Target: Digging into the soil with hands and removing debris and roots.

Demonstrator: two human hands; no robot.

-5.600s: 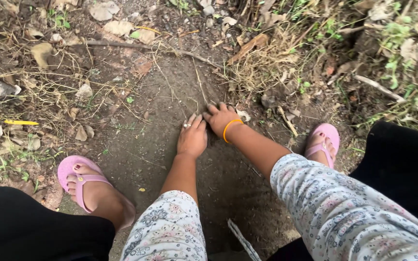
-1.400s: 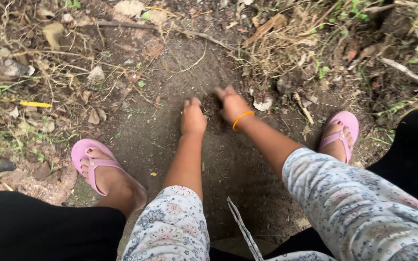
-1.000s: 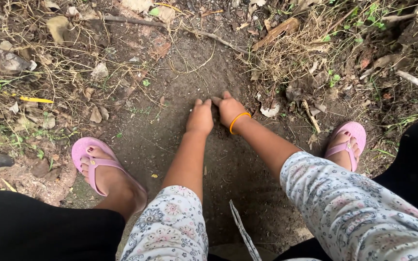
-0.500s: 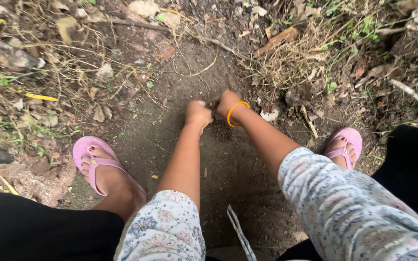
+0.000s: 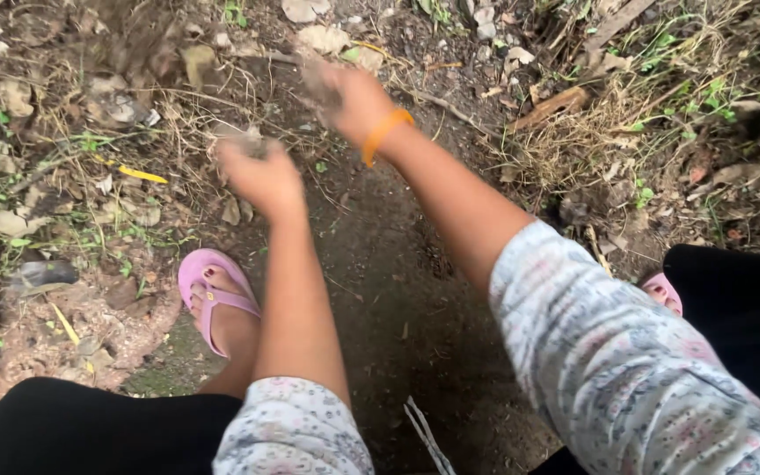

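Note:
Both my hands are lifted off the ground and swung to the upper left, blurred by motion. My left hand [image 5: 263, 173] is curled around a clump of brown soil [image 5: 241, 141] at its fingertips. Farther up, my right hand [image 5: 345, 95], with an orange bangle [image 5: 384, 132] on the wrist, grips a dark handful of soil [image 5: 318, 77]. Below them lies the bare dirt patch [image 5: 380, 264] between my feet. Floral sleeves cover both forearms.
My left foot in a pink flip-flop [image 5: 208, 286] stands on the dirt; the right flip-flop [image 5: 666, 292] is mostly hidden by my black trouser leg [image 5: 741, 317]. Dry leaves, twigs and a yellow leaf [image 5: 138, 173] lie at left, dry grass [image 5: 573, 132] at right.
Earlier, both hands pressed and scraped the dirt patch together. They closed on soil, then rose and swung up and to the left. The camera view has shifted left too.

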